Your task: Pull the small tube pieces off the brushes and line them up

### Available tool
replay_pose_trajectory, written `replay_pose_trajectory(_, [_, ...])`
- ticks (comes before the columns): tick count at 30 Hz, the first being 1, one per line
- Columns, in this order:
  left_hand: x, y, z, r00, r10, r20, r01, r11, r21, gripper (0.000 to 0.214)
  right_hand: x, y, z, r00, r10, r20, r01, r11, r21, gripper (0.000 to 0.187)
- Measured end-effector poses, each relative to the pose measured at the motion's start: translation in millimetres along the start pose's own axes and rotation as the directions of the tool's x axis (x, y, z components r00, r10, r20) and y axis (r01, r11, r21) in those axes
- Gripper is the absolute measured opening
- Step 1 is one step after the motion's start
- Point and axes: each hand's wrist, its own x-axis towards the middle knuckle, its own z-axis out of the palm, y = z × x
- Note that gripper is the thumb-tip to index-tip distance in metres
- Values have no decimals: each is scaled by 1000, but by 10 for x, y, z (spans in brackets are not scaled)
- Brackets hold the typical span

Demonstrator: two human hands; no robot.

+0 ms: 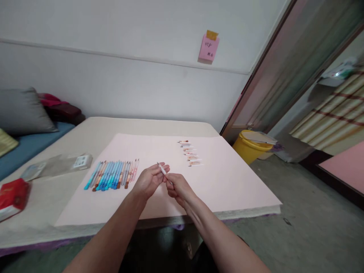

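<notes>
A slim white pen (161, 168) slants between my hands above the pink sheet. My right hand (179, 187) pinches its lower end, with the fingers curled around it. Palm up, my left hand (149, 180) is beneath the pen's tip end with its fingers stretched out; whether they touch the pen I cannot tell. Left of my hands lies a tight row of pens (112, 172) in blue, brown, grey and pink. Beyond my right hand, several thin white pens (195, 159) with dark tips lie spaced in a column.
The pink sheet (227, 185) covers much of the pale padded table (71, 140). At left are clear plastic packaging (59, 167) and a red packet (14, 197). A yellow bin (250, 148) stands on the floor at right. A pink note (208, 48) is taped to the wall.
</notes>
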Motion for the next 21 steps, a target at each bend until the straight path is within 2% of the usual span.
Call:
replay_pose_trajectory(3, [8, -8, -9, 998, 48, -29, -46, 998, 49, 7, -9, -1, -7, 1000, -20, 5, 20, 1000, -19, 12])
replay_pose_trajectory(5, [1, -22, 2, 996, 68, -51, -64, 994, 85, 16, -12, 13, -4, 999, -34, 6, 35, 999, -32, 13])
replay_pose_trajectory(7, [-11, -30, 17, 997, 63, -35, -60, 994, 86, 19, -14, 17, -2, 999, -39, -7, 39, 999, -37, 15])
replay_pose_trajectory(10, [-12, -22, 13, 1000, 21, 19, -22, 999, 34, 9, -15, -4, -11, 999, -41, -22, 41, 999, -37, 17])
replay_pose_trajectory(12, [9, -16, -12, 999, 10, 37, -10, 1000, 6, 18, -18, -22, -20, 999, -40, -18, 39, 999, -35, 16])
replay_pose_trajectory(14, [37, -19, -42, 999, 28, 27, -28, 1000, 7, 19, -26, -31, -22, 999, -35, -11, 35, 999, -35, 14])
replay_pose_trajectory(17, [63, -38, -67, 998, 65, -25, -63, 996, 59, 11, -37, -25, -16, 1000, -25, 0, 25, 999, -42, 12])
replay_pose_trajectory(21, [46, -36, -61, 1000, 24, -6, -24, 998, 58, 14, -26, -20, -34, 1000, -15, -7, 15, 999, -50, 15])
